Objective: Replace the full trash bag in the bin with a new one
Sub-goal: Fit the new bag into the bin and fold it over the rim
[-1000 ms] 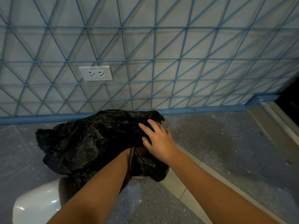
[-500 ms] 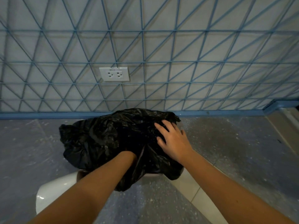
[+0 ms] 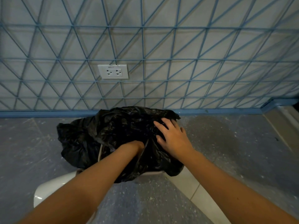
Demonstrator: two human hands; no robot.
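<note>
Since the earlier frames the view has swung left, so the black trash bag [image 3: 119,138] and the wall socket [image 3: 113,71] now sit nearer the middle of the frame. Both arms keep much the same pose on the bag as before.

That bag lies at frame centre, draped loosely over the bin [image 3: 154,172], of which only a pale strip of rim shows at the lower edge of the plastic and a thin curve just left of the left wrist. A crumpled heap of the plastic spreads widest from left to right, with more slack bunched out toward the left. A white rounded lid [image 3: 53,188] lies on the floor at lower left, touching or just beside the bin.

Reaching into the bag's mouth, the left hand [image 3: 137,143] is hidden past the wrist, so I cannot tell how its fingers lie or what they hold. It looks like the nearer one to the bin's inside, where the liner probably has to be pushed down.

Right of it, the right hand [image 3: 174,136] rests flat on top of the plastic, fingers [image 3: 159,124] spread fairly wide and nearly straight, pressing on the bag, not gripping it. Its fingertips point toward the upper left, at the bag's far edge by the wall.
</note>
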